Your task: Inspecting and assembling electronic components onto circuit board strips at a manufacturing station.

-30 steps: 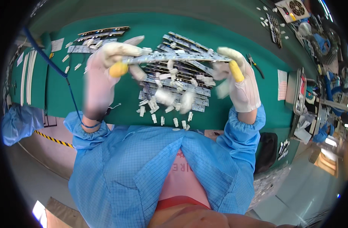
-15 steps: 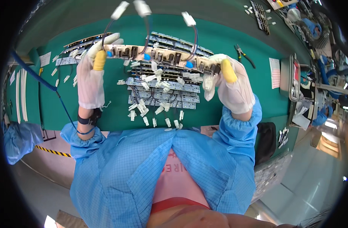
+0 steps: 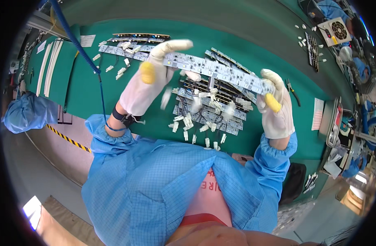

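I hold a long narrow circuit strip (image 3: 214, 69) in the air above the green table mat (image 3: 253, 135), one end in each gloved hand. My left hand (image 3: 149, 80) grips its left end, my right hand (image 3: 274, 104) its right end. Both wear white gloves with yellow finger cots. Short wires with white connectors dangle blurred under the strip. Beneath lies a pile of similar strips (image 3: 208, 108) with white connector leads spread at its near edge.
More strips (image 3: 122, 47) lie at the far left of the mat. A blue cable (image 3: 79, 45) runs from the upper left to my left wrist strap. Pliers (image 3: 292, 90) lie right of my right hand. A small fan unit (image 3: 335, 30) stands far right.
The strip has tilted, its left end now higher and its right end lower. The dangling wires that swung above it half a second ago now hang below. Both hands keep their grip.
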### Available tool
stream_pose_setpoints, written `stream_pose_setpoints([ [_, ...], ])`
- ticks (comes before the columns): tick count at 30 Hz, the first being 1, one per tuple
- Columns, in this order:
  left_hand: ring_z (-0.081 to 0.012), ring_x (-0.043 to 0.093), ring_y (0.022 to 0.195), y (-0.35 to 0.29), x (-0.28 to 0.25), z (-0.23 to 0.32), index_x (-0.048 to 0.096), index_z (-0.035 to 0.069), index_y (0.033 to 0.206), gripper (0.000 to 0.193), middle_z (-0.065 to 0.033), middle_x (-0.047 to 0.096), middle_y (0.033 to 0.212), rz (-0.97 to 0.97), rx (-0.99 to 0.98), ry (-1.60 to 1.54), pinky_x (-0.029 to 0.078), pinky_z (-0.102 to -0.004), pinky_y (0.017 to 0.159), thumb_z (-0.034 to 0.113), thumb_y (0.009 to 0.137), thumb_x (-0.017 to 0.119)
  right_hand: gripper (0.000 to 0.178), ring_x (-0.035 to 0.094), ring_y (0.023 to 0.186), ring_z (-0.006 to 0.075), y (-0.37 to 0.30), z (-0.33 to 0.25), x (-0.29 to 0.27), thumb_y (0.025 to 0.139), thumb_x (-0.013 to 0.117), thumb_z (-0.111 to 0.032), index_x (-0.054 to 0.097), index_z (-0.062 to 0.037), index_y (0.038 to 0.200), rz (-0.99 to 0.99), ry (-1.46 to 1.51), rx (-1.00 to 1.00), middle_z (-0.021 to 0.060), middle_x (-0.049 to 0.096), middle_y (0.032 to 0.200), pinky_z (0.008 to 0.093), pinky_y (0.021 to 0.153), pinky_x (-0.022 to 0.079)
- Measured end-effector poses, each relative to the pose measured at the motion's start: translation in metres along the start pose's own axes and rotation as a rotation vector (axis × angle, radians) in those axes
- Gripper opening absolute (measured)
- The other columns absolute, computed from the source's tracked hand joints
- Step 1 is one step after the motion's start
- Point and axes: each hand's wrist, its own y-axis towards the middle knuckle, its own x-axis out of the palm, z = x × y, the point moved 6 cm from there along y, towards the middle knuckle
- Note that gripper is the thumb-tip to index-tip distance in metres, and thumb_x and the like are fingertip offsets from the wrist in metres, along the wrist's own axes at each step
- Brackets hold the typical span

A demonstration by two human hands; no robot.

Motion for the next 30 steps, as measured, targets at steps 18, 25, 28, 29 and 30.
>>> stream_pose_setpoints([
  [18,-0.0265,0.063,0.101,0.054,-0.122,0.025,0.066,0.015,0.114,0.031,-0.0103,0.067,0.109,0.38,0.381,0.872,0.047,-0.0352,0.09,0.007,0.086,0.057,0.021,0.066,0.076,0.0173,0.043,0.012,-0.069,0.09,0.049,0.005,0.063,-0.0011,0.105,0.29,-0.558,-0.193,0.0075,0.065,0.094,0.0268,0.068,0.053],
  [25,-0.0239,0.062,0.095,0.002,0.027,0.014,0.047,-0.006,0.129,0.082,-0.0148,0.064,0.106,-0.271,-0.221,-0.419,0.047,-0.0376,0.089,0.067,0.091,0.04,0.028,0.063,0.096,0.0249,-0.017,-0.037,0.029,0.082,0.066,0.001,0.063,-0.006,0.109,0.003,-1.174,-0.802,0.0122,0.063,0.111,0.034,0.08,0.053],
  [28,-0.0217,0.064,0.094,-0.008,0.021,0.004,0.057,-0.004,0.117,0.055,-0.0167,0.062,0.116,-0.131,-0.247,-0.473,0.053,-0.0375,0.081,0.046,0.096,0.051,0.027,0.06,0.099,0.0228,-0.02,-0.035,0.038,0.088,0.065,-0.013,0.061,-0.0035,0.113,-0.046,-1.244,-0.796,0.0119,0.061,0.109,0.0339,0.085,0.05],
  [29,-0.0223,0.065,0.095,-0.008,0.016,0.006,0.057,-0.004,0.118,0.052,-0.017,0.062,0.118,-0.128,-0.137,-0.272,0.053,-0.0372,0.081,0.042,0.097,0.052,0.034,0.06,0.1,0.0221,-0.017,-0.037,0.031,0.087,0.067,-0.019,0.059,-0.0026,0.116,0.029,-1.037,-0.69,0.0108,0.061,0.108,0.0338,0.085,0.05],
  [30,-0.0229,0.065,0.096,-0.008,0.013,0.01,0.056,-0.005,0.118,0.048,-0.0174,0.061,0.119,-0.12,-0.027,-0.072,0.054,-0.0369,0.081,0.039,0.097,0.052,0.041,0.059,0.101,0.0214,-0.014,-0.036,0.024,0.086,0.069,-0.025,0.057,-0.0017,0.118,0.097,-0.83,-0.583,0.0098,0.062,0.107,0.0336,0.086,0.049],
])
